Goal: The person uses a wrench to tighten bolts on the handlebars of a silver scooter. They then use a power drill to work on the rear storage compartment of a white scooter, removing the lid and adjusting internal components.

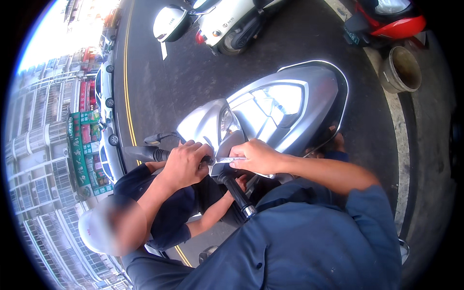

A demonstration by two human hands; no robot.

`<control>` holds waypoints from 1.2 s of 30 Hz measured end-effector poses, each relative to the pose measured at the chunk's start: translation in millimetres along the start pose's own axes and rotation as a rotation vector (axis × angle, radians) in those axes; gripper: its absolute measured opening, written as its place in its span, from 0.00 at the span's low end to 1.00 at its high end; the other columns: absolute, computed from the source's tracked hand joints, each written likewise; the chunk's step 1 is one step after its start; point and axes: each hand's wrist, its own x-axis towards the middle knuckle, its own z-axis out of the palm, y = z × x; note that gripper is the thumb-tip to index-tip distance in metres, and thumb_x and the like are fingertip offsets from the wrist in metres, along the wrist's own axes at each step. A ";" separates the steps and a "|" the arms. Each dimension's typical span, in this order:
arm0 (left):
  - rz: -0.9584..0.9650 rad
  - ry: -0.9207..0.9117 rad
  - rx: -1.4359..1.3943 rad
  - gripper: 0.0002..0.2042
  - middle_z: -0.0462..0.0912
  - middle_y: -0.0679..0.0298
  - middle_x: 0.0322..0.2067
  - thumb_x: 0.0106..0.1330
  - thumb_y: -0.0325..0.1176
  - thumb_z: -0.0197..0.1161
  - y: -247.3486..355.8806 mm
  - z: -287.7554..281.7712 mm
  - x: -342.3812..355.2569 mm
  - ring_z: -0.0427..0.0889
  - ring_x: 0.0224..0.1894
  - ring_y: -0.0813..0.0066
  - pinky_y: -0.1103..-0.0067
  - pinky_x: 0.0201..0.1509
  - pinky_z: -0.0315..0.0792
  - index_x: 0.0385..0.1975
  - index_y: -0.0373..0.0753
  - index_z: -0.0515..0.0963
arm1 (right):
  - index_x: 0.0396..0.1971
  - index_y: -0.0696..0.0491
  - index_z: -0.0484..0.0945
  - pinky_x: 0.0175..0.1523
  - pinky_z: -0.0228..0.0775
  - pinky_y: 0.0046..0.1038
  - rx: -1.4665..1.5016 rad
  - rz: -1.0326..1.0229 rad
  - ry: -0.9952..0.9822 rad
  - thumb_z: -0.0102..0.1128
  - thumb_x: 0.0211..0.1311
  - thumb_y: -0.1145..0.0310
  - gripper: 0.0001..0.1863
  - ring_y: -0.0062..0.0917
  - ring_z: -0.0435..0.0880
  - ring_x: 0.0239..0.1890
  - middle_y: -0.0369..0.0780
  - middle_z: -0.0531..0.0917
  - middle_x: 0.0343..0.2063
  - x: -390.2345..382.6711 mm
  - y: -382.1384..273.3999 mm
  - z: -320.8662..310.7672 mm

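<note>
Green signboard (79, 152) carries printed characters. One slim metallic tool (226, 160), long axis running left-right, lies by the handlebar (235, 191) of one silver scooter (316, 89). Right hand (257, 157) pinches its right end; left hand (187, 163) curls near the other, its grip apparently hidden. Further scooters: one white (237, 21), one red (402, 28).

White characters stand on a tall green shop sign (79, 150); small dark lettering marks a glossy white scooter (218, 24); green characters show on a dark licence plate (352, 37).
</note>
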 end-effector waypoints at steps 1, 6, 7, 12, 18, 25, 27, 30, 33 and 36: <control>-0.002 -0.030 -0.007 0.18 0.81 0.59 0.29 0.46 0.24 0.61 -0.6 -2.0 0.0 0.81 0.35 0.55 0.64 0.39 0.75 0.41 0.41 0.77 | 0.39 0.59 0.83 0.38 0.73 0.34 0.020 -0.020 0.015 0.64 0.63 0.63 0.13 0.37 0.85 0.28 0.48 0.84 0.25 2.7 1.7 0.7; 0.001 -0.177 0.008 0.21 0.81 0.61 0.35 0.50 0.31 0.71 -1.2 -12.0 3.8 0.83 0.37 0.55 0.63 0.40 0.76 0.45 0.43 0.73 | 0.38 0.60 0.83 0.36 0.72 0.33 0.063 -0.072 0.047 0.65 0.63 0.64 0.13 0.35 0.84 0.26 0.48 0.84 0.24 5.4 8.3 5.4; -0.008 -0.194 -0.001 0.22 0.80 0.62 0.37 0.50 0.33 0.73 -1.2 -12.4 4.5 0.84 0.38 0.57 0.63 0.41 0.76 0.46 0.44 0.72 | 0.38 0.60 0.83 0.36 0.73 0.33 0.079 -0.057 0.039 0.65 0.63 0.64 0.13 0.35 0.84 0.26 0.48 0.84 0.25 4.2 5.4 5.3; -0.016 -0.137 0.017 0.22 0.79 0.67 0.41 0.53 0.35 0.75 -6.2 -5.6 -2.1 0.85 0.39 0.59 0.62 0.45 0.76 0.46 0.45 0.74 | 0.38 0.61 0.83 0.38 0.74 0.35 -0.030 -0.004 0.004 0.63 0.63 0.66 0.13 0.37 0.86 0.29 0.50 0.84 0.25 9.2 -23.3 -3.7; 0.026 -0.114 0.043 0.14 0.78 0.67 0.38 0.53 0.35 0.71 -13.6 -1.4 -5.0 0.85 0.36 0.60 0.64 0.41 0.75 0.39 0.45 0.79 | 0.38 0.62 0.82 0.38 0.74 0.34 -0.051 0.142 0.003 0.60 0.63 0.68 0.12 0.35 0.86 0.30 0.49 0.85 0.26 7.0 -47.8 4.9; -0.021 -0.006 0.207 0.16 0.78 0.62 0.30 0.50 0.35 0.66 -5.5 10.6 -9.0 0.84 0.34 0.61 0.65 0.40 0.74 0.39 0.42 0.77 | 0.39 0.64 0.81 0.36 0.75 0.32 -0.069 0.158 0.005 0.58 0.65 0.69 0.13 0.33 0.87 0.29 0.47 0.86 0.26 2.1 -60.3 10.5; 0.008 0.028 0.265 0.16 0.78 0.62 0.28 0.50 0.36 0.65 -1.5 13.2 -14.0 0.83 0.34 0.62 0.65 0.42 0.73 0.40 0.42 0.77 | 0.39 0.64 0.81 0.36 0.75 0.32 0.050 0.242 -0.029 0.58 0.65 0.69 0.13 0.32 0.87 0.29 0.48 0.86 0.25 2.1 -63.5 9.8; 0.010 0.013 0.279 0.17 0.79 0.62 0.29 0.49 0.35 0.66 0.1 5.8 -11.3 0.82 0.35 0.62 0.66 0.43 0.72 0.41 0.43 0.76 | 0.38 0.65 0.82 0.35 0.74 0.32 0.032 0.194 -0.010 0.58 0.65 0.69 0.12 0.30 0.86 0.28 0.47 0.85 0.24 5.9 -59.3 8.6; 0.039 0.005 0.237 0.17 0.79 0.63 0.29 0.49 0.37 0.69 -8.6 4.5 -16.1 0.80 0.35 0.62 0.67 0.42 0.73 0.41 0.44 0.76 | 0.36 0.65 0.83 0.35 0.73 0.31 0.057 0.236 -0.044 0.57 0.65 0.70 0.12 0.27 0.85 0.28 0.46 0.85 0.24 6.0 -68.4 0.1; 0.040 -0.020 0.172 0.17 0.79 0.63 0.30 0.52 0.39 0.71 -9.3 0.3 -11.7 0.83 0.36 0.62 0.66 0.37 0.75 0.39 0.44 0.75 | 0.36 0.66 0.83 0.35 0.74 0.30 0.115 0.248 -0.060 0.57 0.66 0.71 0.12 0.26 0.85 0.28 0.44 0.84 0.23 9.0 -67.1 -1.3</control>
